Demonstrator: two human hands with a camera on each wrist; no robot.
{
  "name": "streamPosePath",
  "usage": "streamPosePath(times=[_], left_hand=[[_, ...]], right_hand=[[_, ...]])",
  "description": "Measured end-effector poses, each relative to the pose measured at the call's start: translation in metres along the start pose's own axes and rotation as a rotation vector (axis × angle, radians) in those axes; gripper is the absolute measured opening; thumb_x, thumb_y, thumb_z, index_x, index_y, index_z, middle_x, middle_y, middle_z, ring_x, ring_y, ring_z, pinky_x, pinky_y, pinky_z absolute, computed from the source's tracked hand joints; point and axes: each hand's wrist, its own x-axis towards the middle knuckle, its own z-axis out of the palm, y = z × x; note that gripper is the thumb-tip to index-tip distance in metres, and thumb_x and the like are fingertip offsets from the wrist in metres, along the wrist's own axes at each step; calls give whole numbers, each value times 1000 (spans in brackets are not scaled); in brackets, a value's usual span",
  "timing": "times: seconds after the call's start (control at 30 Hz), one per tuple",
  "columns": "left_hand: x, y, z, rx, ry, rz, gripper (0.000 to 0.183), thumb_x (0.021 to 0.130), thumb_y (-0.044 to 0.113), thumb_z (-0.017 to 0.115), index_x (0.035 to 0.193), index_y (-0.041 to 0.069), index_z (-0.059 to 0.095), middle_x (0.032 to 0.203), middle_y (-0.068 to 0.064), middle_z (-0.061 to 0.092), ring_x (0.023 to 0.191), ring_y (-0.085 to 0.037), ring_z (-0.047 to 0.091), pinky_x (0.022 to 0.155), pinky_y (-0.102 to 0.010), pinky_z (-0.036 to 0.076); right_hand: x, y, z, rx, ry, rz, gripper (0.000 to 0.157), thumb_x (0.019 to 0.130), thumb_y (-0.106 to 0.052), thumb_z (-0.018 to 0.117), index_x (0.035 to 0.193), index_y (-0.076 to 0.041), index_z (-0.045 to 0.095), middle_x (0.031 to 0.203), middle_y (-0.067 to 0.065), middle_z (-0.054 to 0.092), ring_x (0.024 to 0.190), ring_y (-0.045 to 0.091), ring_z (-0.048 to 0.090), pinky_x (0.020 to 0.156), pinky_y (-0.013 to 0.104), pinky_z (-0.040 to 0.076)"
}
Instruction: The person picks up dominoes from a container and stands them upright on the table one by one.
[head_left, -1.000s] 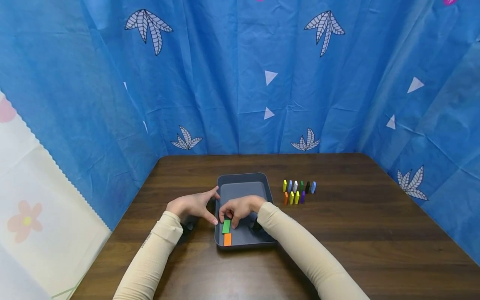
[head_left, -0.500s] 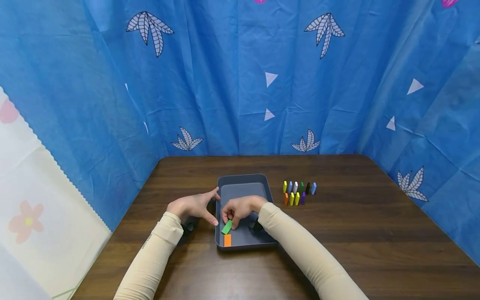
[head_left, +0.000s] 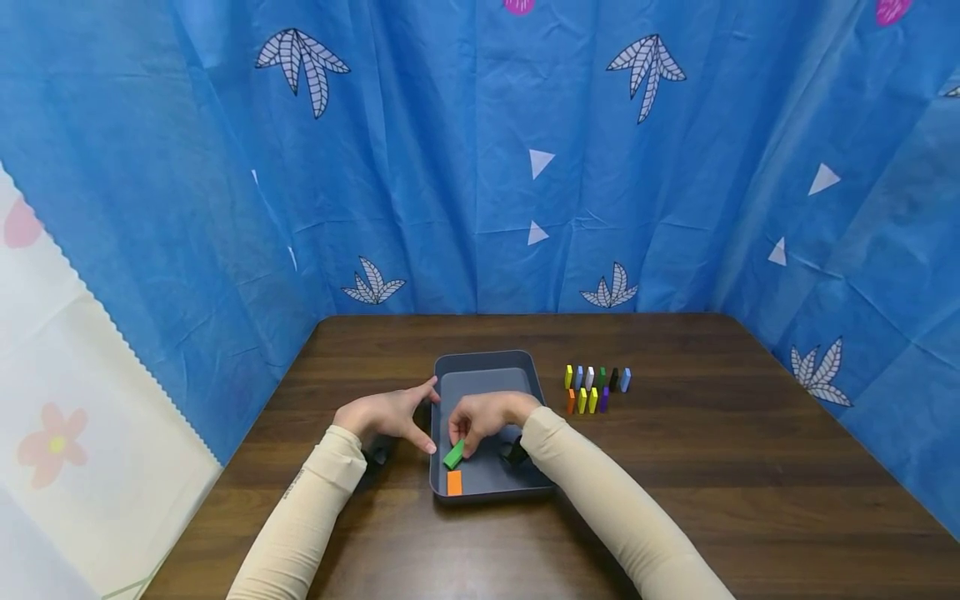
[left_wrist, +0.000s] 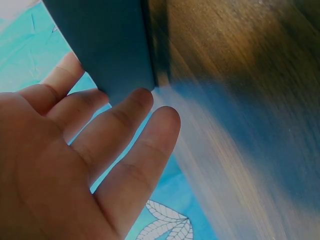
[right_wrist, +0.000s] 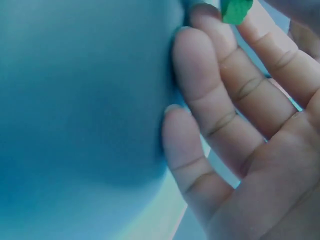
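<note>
In the head view, my right hand [head_left: 486, 415] reaches into a dark grey tray [head_left: 487, 382] and pinches a green domino-like block [head_left: 453, 455], which sits at a slant. The right wrist view shows one end of that green block [right_wrist: 236, 11] between the fingers, the other fingertips resting on the tray floor. An orange block [head_left: 454, 482] lies flat in the tray's near left corner. My left hand [head_left: 386, 417] is spread along the tray's left side; in the left wrist view its fingers [left_wrist: 135, 165] are extended by the tray wall [left_wrist: 107, 45].
To the right of the tray, two rows of small upright blocks [head_left: 590, 377] in several colours stand on the dark wooden table [head_left: 720, 450]. A blue curtain [head_left: 465, 150] hangs behind the table's far edge and along its sides.
The green block has turned from straight, in line with the orange one, to a slant, as my right fingers closed on it and shifted slightly right. My left hand stays in place.
</note>
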Motion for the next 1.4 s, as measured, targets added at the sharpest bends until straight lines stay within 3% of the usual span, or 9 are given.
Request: streamPosePath(times=[0.2, 0.43, 0.67, 0.9, 1.03, 1.4], left_hand=[[1, 1, 0, 19, -4, -8, 127, 73, 43, 89, 161, 8, 5, 154, -4, 43, 147, -29, 31, 120, -60, 26], [1, 2, -1, 13, -5, -7, 127, 73, 42, 89, 161, 8, 5, 154, -4, 43, 148, -28, 30, 121, -58, 24], [1, 3, -2, 7, -7, -26, 127, 72, 44, 89, 162, 8, 6, 158, -6, 38, 149, -30, 27, 121, -60, 22], [1, 3, -2, 9, -10, -28, 127, 71, 44, 89, 162, 9, 8, 160, -9, 35, 149, -32, 27, 121, -61, 23], [0, 4, -2, -5, -9, -21, 127, 71, 41, 90, 161, 9, 8, 160, -9, 34, 150, -31, 26, 121, -59, 23], [-1, 1, -3, 4, -8, 0, 126, 73, 39, 90, 162, 9, 6, 159, -7, 37, 151, -30, 25, 122, -56, 24]], right_hand=[[-14, 2, -6, 24, 87, 7, 9, 88, -6, 75, 88, -15, 72, 82, -6, 66, 73, 8, 55, 68, 21, 48], [-38, 0, -20, 81, 205, -53, 7, 91, -7, 73, 97, -10, 74, 91, -1, 68, 79, 11, 58, 75, 24, 53], [-58, 7, -25, 149, 324, -117, 23, 92, -11, 72, 111, 2, 72, 96, 2, 72, 81, 11, 61, 76, 25, 55], [-78, 12, -24, 271, 453, -166, 19, 93, -10, 71, 110, -5, 71, 94, 7, 71, 80, 18, 61, 79, 39, 57], [-88, 14, -24, 359, 520, -184, 17, 92, -8, 72, 107, -2, 66, 92, 8, 70, 82, 21, 61, 79, 36, 56], [-112, 22, -31, 406, 652, -193, 17, 93, -6, 70, 108, 0, 66, 95, 12, 70, 89, 27, 67, 81, 28, 56]])
